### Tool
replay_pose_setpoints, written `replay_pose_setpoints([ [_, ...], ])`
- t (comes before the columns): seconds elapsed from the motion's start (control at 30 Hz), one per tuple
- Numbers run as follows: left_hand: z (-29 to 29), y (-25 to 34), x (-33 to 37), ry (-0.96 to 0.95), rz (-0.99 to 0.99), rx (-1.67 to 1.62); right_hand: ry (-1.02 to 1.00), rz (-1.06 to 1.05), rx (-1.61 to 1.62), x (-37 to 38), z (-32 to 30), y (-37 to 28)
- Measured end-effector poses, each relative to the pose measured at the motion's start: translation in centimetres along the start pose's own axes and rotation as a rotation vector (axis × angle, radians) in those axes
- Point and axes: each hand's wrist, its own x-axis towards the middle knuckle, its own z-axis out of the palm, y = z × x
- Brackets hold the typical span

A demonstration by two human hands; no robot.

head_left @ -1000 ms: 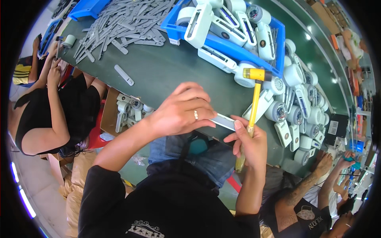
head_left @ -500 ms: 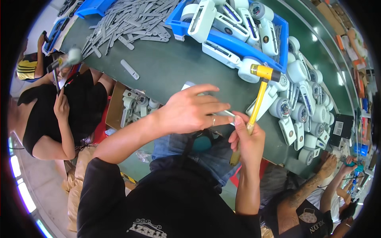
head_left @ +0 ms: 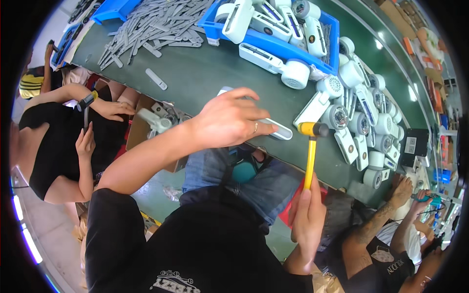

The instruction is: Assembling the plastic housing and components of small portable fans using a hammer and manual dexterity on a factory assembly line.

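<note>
My left hand (head_left: pixel 229 119) lies over a white handheld fan (head_left: pixel 284 133) on the table near its front edge, fingers bent round it. The hand hides most of the fan; its rounded handle end, with a grey strip set along it, sticks out to the right. A corner of its other end shows beyond the knuckles. In my right hand (head_left: pixel 308 215) is a hammer (head_left: pixel 310 154) with a yellow handle and a yellow-and-black head. Fingers are closed round the lower handle. The head is up, just right of the fan's end and apart from it.
A blue bin (head_left: pixel 273 44) holds several white fans. More fans (head_left: pixel 361 112) are heaped at the right. Loose grey strips (head_left: pixel 151 29) pile at the far left, one strip (head_left: pixel 156 78) apart. At left, a co-worker's hand (head_left: pixel 85 141) holds a hammer over a carton (head_left: pixel 139 129) of fans.
My right hand has left the fan's end and dropped toward me, bringing the hammer lower. The fan's handle end is now uncovered. My left hand has shifted slightly left and up.
</note>
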Motion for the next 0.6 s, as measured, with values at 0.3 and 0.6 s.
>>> replay_pose_setpoints([
  [0.3,0.3,0.0,0.5,-0.007,0.008,-0.011,0.029,-0.064,-0.175,-0.6,1.3,1.5],
  [0.6,0.2,0.2,0.4,0.008,-0.011,-0.014,0.102,-0.228,-0.197,-2.1,-0.1,-0.3],
])
